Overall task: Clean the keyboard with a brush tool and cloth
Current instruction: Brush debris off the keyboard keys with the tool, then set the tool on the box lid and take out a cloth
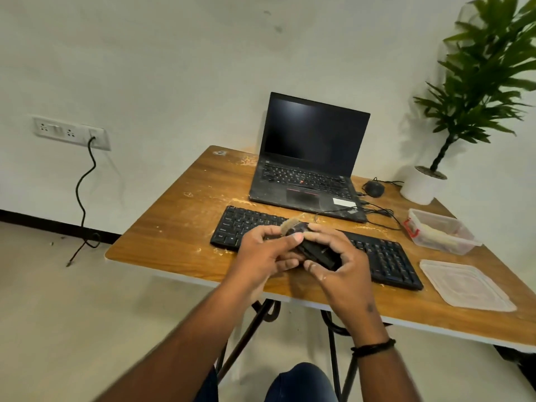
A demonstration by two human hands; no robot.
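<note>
Two hands meet above the front edge of the tabletop (162,227), both busy with one small dark brush tool (311,248). The right hand (338,265) curls its fingers (316,269) round the black body of the tool, while the left hand (266,253) steadies it from the other side, its thumb (295,237) pressed near the tuft of pale bristles (290,224) that sticks up at the far end. The tool is held in the air just over the keyboard (385,261), not touching the keys as far as can be seen.

The step in hand looks like readying the brush: getting it opened or turned the right way round before any sweeping starts. The black keyboard lies flat along the near part of the tabletop, in front of an open laptop (313,158), and pale crumbs or dust are scattered on the wood around both. The next move would call for lowering the bristles onto the key rows and drawing them along the gaps, with one hand freed to hold the keyboard in place. No cloth can be made out for certain; a clear plastic box (443,230) with a red clip and its loose lid (464,285) sit to the right, and the box's contents are too dim to name.

As for writing, the key legends on both keyboards are too small to read. A white sticker (343,202) on the laptop's palm rest and a slanted mark at its front corner show no legible words.
</note>
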